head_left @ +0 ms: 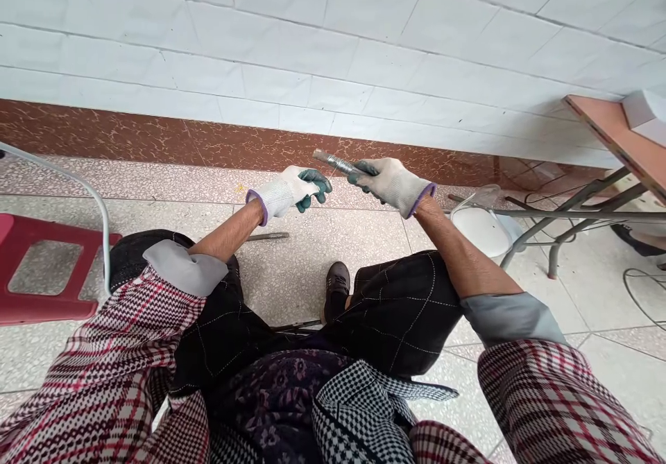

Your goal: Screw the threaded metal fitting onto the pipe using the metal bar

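Observation:
Both my hands wear white knit gloves with green-coated fingers and purple cuffs. My right hand [383, 181] is closed round a metal rod [338, 162] with silvery coils along it, perhaps wound wire. Its worn end points up and left, past my fingers. Just left of the rod, my left hand [303, 188] is closed in a pinch. A thin, faint strand, seemingly wire, runs between these fingers and the rod. Below my left hand, a second ridged rod [270, 236] lies on the floor beside my leg.
A red plastic stool [52, 304] stands at the left, with a grey bent tube [98, 204] near it. To the right are a wooden-topped table [606, 127] on metal legs, a white seat [481, 231] and loose cable [642, 294]. A tiled wall [291, 41] rises ahead.

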`<state>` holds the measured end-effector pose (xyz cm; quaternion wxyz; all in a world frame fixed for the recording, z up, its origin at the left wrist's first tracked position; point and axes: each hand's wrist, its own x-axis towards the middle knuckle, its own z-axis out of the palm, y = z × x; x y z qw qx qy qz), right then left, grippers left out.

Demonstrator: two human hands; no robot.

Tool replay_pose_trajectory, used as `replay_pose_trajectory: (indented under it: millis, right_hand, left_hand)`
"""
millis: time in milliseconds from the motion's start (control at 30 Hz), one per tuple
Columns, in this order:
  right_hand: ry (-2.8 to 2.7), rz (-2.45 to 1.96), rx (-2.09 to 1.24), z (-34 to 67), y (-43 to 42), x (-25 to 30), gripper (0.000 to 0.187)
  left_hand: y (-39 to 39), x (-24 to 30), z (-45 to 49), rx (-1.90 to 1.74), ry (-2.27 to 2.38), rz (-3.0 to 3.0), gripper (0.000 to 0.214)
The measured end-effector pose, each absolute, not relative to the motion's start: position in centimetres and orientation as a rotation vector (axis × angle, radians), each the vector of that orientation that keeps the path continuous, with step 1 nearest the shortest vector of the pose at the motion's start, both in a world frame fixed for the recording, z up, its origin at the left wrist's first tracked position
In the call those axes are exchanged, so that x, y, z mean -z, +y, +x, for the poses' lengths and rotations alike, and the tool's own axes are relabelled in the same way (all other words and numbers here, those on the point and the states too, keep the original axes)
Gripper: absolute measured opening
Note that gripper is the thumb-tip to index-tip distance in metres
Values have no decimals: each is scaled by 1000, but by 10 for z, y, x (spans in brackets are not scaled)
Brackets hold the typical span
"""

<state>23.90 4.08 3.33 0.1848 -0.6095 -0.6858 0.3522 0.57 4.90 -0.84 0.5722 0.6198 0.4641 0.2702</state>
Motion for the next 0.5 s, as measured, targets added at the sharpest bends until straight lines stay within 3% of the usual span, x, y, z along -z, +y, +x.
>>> replay_pose_trajectory:
  millis: [100,300,500]
  right_hand:
    - [-1802,-1658,-1038,238,33,-41,24]
    - [-1835,-1423,-1452,233,19,-50,37]
    - [-1977,-1433,-1577,247,15,-43,32]
  left_hand:
    - [50,9,5,-641,1055,1425,26]
    - [58,11,1,-694,1069,1440,18]
    - [67,17,-2,-711,1018,1481,18]
